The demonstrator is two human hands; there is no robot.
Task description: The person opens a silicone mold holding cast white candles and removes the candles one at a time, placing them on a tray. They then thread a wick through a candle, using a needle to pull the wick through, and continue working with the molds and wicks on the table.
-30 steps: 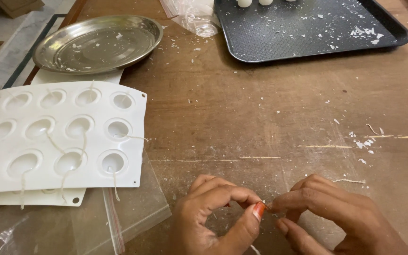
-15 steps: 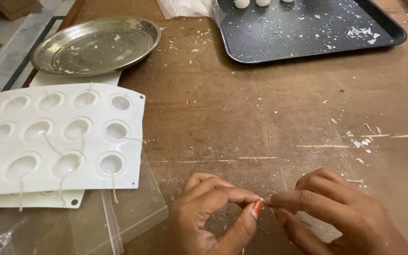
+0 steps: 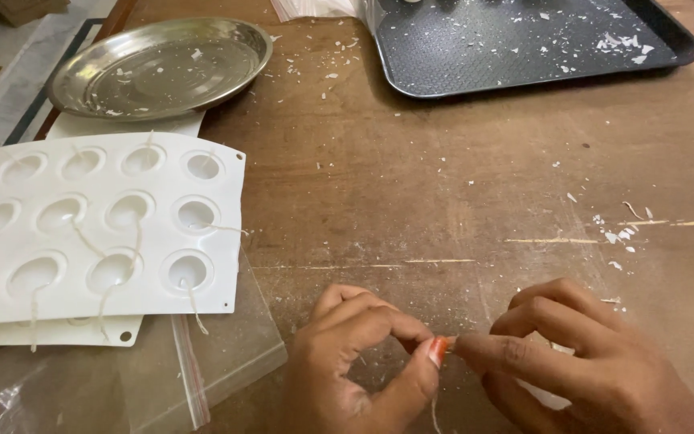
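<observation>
Low in the head view, my left hand (image 3: 355, 366) and my right hand (image 3: 580, 362) meet fingertip to fingertip over the wooden table (image 3: 443, 201). Both pinch a thin white string (image 3: 434, 408) that hangs down between them; most of it is hidden by the fingers. To the left lies a white mould tray (image 3: 98, 221) with several round cavities, and short white strings trail out of some of them. It rests on a second white sheet and a clear zip bag (image 3: 202, 370).
A round steel plate (image 3: 162, 64) sits at the back left. A dark baking tray (image 3: 524, 40) flecked with white wax bits lies at the back right. White flakes (image 3: 616, 233) are scattered over the table at the right.
Both hands stay pinched together on the string. The view has tilted down slightly, so the plate and dark tray sit higher in the frame.
</observation>
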